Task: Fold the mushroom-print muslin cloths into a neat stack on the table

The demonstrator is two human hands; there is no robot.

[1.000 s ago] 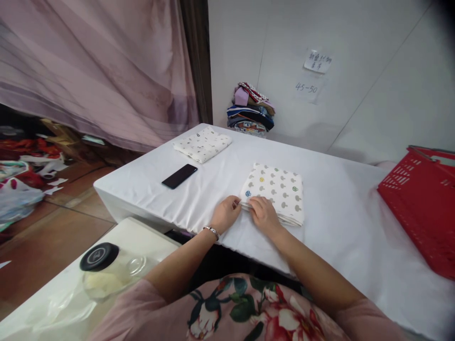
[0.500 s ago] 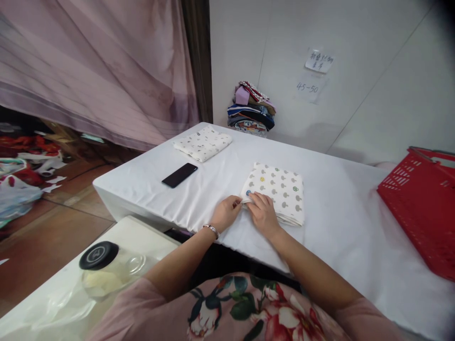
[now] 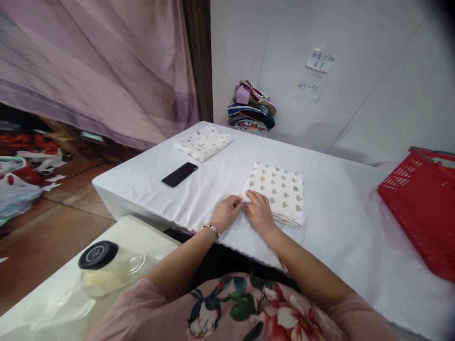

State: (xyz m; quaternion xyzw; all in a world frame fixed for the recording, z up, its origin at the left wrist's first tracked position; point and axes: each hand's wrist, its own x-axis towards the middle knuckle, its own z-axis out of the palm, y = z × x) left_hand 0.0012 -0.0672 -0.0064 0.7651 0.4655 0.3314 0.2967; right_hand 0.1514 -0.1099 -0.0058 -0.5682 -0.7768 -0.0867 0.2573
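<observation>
A folded white cloth [image 3: 280, 189] printed with grey tree-like shapes and a few coloured ones lies in layers on the white-covered table [image 3: 337, 227]. At its near left corner, my left hand [image 3: 227, 211] is closed, fingertips pinching the cloth's edge. Beside it, my right hand [image 3: 260, 210] grips the same corner, its fingers over the top layer and the thumb toward the edge. The exact thumb contact is hidden. Farther back on the left rests a second folded white cloth [image 3: 204, 143] with small dark prints, untouched.
A black phone [image 3: 179, 174] lies left of the hands. At right stands a red basket [image 3: 423, 208]. A clear jar with a black lid [image 3: 98, 255] is on a lower white surface at left. Behind the table rises a stack of folded fabrics [image 3: 251, 111] against the wall.
My right fingers have shifted slightly left at the cloth's corner, covering more of the blue print. My left hand and the cloth stay nearly in place.
</observation>
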